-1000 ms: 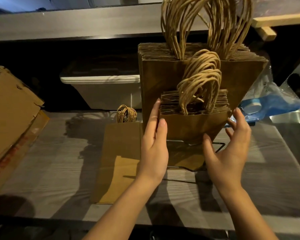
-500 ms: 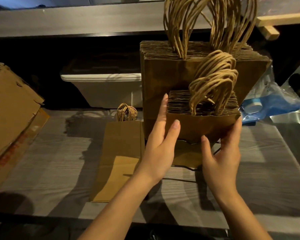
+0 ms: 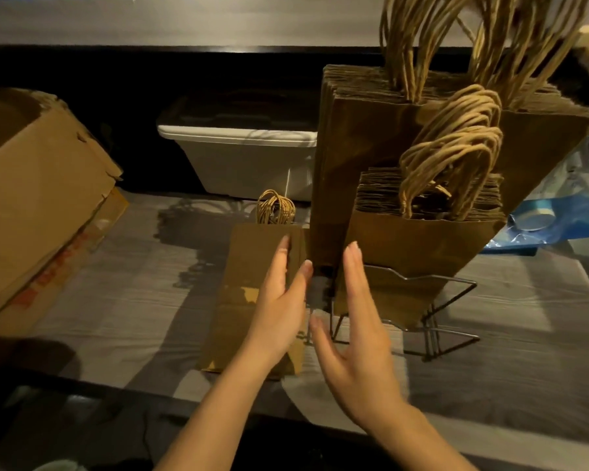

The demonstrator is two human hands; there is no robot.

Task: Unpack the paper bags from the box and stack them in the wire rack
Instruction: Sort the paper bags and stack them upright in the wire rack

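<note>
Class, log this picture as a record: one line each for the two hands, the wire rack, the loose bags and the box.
left hand: open, over the flat paper bags on the table
right hand: open, holding nothing, by the rack's left edge
wire rack: small bags upright in front, large bags behind
cardboard box: far left, torn edge

hands [image 3: 279, 314] [image 3: 357, 345]: 2 | bag stacks [image 3: 364, 158] [image 3: 422, 246] [image 3: 252, 266]: 3 | wire rack [image 3: 456, 290]: 1 | box [image 3: 38, 198]: 1 | bin [image 3: 249, 164]: 1
</note>
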